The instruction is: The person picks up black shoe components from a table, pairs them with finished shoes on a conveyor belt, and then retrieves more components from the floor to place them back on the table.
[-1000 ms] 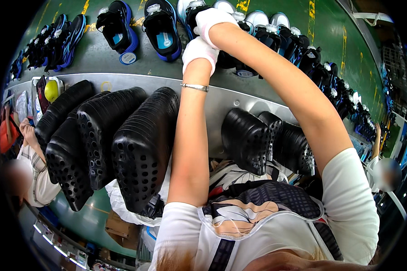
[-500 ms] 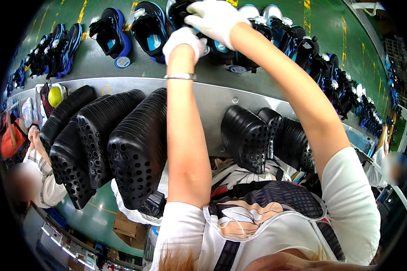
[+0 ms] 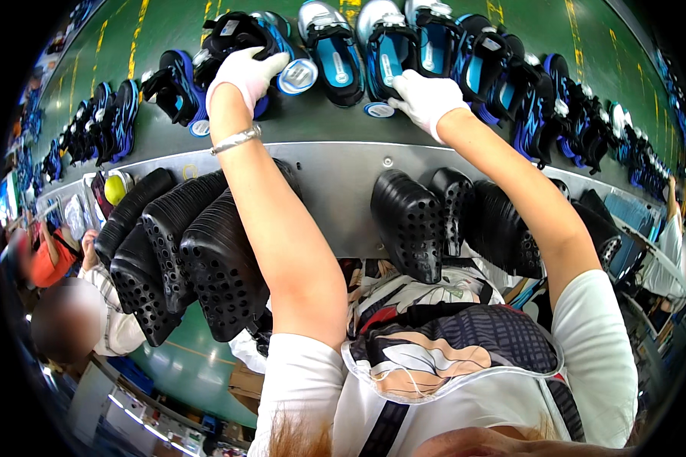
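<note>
Both my hands wear white gloves and reach over a row of shoes on a green surface. My left hand [image 3: 245, 78] is closed on a dark shoe [image 3: 236, 34], which sits tilted among its neighbours; its fingertips are partly hidden. Beside that hand is a round blue-and-white tag [image 3: 297, 76]. My right hand [image 3: 428, 99] has its fingers bent around the heel of a silver-toed sneaker [image 3: 391, 49] with a blue insole. Another round tag [image 3: 379, 110] lies by that heel. Between my hands stands a second silver-toed sneaker [image 3: 334, 57].
A metal ledge [image 3: 335, 183] runs along the near side. Stacks of black perforated shoe-shaped pieces [image 3: 225, 263] rest on it at left, more such pieces [image 3: 408, 225] at right. Further sneakers [image 3: 114, 126] line the green surface. People work at both sides.
My hands have come apart: the left has moved left onto the dark shoe, the right down to the silver-toed sneaker's heel. More silver-toed sneakers now show in the middle.
</note>
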A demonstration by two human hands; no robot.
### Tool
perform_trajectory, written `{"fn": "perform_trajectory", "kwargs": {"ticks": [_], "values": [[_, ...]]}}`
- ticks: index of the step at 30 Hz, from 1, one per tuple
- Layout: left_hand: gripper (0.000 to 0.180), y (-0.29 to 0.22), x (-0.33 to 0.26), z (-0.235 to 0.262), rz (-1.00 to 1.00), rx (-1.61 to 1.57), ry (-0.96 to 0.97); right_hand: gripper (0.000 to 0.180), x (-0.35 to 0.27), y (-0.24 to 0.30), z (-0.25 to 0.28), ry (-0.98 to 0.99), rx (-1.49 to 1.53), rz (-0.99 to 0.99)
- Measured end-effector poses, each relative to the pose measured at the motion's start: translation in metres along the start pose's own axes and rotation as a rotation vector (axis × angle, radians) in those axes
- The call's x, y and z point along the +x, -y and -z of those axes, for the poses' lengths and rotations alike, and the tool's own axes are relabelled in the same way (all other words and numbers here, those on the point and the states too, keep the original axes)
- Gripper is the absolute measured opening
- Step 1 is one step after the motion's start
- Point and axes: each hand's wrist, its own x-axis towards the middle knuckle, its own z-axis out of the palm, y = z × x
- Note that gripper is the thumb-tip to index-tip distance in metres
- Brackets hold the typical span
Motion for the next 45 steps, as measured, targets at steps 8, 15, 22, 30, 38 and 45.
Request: {"fn": "perform_trajectory", "kwargs": {"ticks": [8, 15, 22, 30, 38, 45], "values": [[0.039, -0.026, -0.062, -0.074, -0.282, 0.204, -0.525, 0.029, -0.017, -0.042, 0.020, -0.032, 0.017, -0.075], [0.036, -0.032, -0.059, -0.127, -0.347, 0.410, -0.334, 0.026, -0.052, -0.067, 0.036, -0.292, 0.031, -0.067], [0.043, -0.012, -0.091, -0.135, -0.384, 0.031, -0.446, 0.031, -0.205, 0.010, 0.042, 0.117, 0.281, 0.169], [0.037, -0.011, -0.185, -0.120, -0.228, -0.109, -0.343, 0.045, -0.236, 0.042, -0.013, -0.140, 0.147, 0.131], [0.034, -0.001, -0.235, -0.124, -0.177, -0.116, -0.301, 0.037, -0.235, 0.039, -0.013, -0.174, 0.192, 0.167], [0.049, -0.011, -0.260, -0.106, -0.132, -0.706, -0.117, 0.040, -0.264, 0.042, 0.059, -0.265, 0.323, 0.172]]}}
